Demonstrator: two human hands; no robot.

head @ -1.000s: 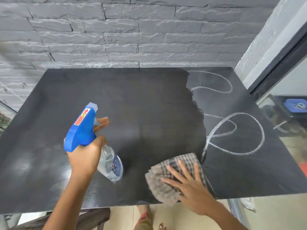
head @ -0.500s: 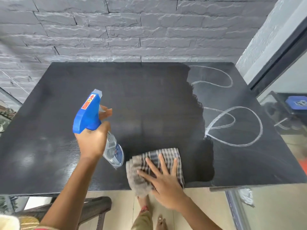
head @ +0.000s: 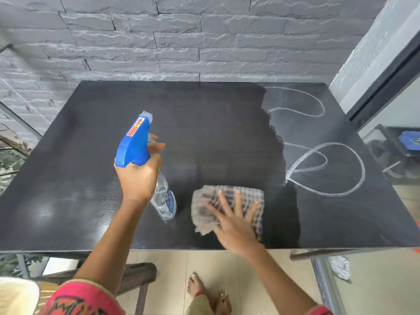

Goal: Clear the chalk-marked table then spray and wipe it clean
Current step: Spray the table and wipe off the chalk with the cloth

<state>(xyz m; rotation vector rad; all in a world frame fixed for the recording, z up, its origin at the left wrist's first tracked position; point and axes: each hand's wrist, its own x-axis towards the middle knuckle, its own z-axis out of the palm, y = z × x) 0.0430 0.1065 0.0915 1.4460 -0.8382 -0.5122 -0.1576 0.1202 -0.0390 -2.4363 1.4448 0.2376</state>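
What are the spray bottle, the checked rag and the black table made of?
Spray bottle: likely plastic, glossy blue head, see-through body. Rag: woven fabric, matte, soft crumpled folds. Table: perhaps wood or laminate, fine grain lines, dull sheen.

Bare table (head: 68,178) stretches left of the spray bottle (head: 134,144) and beyond it to the brick wall (head: 181,42) closing the far edge. A narrow gap separates the bottle from the cloth (head: 245,193). Right of the cloth, open surface runs toward the dark frame (head: 386,71).
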